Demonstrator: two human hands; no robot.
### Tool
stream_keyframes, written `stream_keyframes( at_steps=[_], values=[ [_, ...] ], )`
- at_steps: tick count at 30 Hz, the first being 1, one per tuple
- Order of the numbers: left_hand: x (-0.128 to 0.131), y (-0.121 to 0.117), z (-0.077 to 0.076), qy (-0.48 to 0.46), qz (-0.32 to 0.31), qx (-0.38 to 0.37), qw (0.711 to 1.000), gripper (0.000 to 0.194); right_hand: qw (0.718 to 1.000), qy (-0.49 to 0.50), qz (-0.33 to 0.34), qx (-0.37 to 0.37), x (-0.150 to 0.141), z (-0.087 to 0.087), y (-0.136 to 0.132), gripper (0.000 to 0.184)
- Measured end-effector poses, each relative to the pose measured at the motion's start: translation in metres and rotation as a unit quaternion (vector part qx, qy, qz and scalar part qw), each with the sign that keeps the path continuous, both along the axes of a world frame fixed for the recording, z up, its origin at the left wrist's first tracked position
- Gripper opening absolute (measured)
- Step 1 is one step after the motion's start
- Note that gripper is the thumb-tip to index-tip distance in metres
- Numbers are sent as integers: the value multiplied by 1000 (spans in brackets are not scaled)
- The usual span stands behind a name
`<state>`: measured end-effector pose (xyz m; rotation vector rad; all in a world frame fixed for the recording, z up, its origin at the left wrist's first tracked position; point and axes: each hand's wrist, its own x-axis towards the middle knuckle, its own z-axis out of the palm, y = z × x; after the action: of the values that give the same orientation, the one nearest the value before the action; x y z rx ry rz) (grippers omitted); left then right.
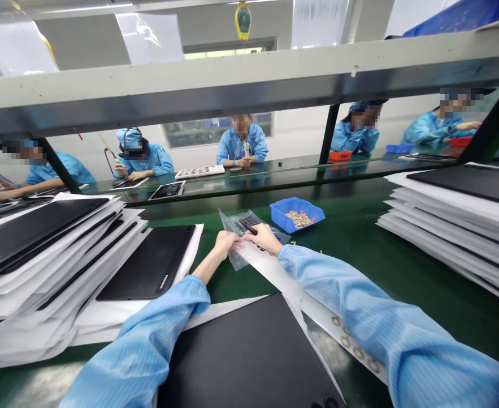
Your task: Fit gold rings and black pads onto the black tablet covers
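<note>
Nearest the camera, blue striped cleanroom sleeves reach over a black flat panel lying on white sheeting. Left hand and right hand rest on a clear plastic bag holding dark parts. Left fingers and right fingers lie together on the bag; whether they clamp it cannot be told. A white strip bearing tan rings runs from beneath the right hand toward the camera. Just beyond the bag, a blue plastic tray holds small tan pieces. A stack of black panels lies left of the hands and a second stack right, on a green bench mat. Co-workers in blue smocks sit at the far bench.
</note>
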<state>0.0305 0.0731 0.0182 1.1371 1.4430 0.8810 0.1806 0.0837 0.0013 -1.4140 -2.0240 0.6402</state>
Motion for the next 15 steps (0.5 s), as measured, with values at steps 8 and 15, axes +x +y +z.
stream_keyframes(
  at_steps=[8,15],
  values=[
    [3,4,-8,10,18,17,1000,32,998,-51,12,22,-2,10,-6,26],
    [3,5,-11,29,36,36,998,30,996,-51,13,77,-5,5,-1,27]
  ],
)
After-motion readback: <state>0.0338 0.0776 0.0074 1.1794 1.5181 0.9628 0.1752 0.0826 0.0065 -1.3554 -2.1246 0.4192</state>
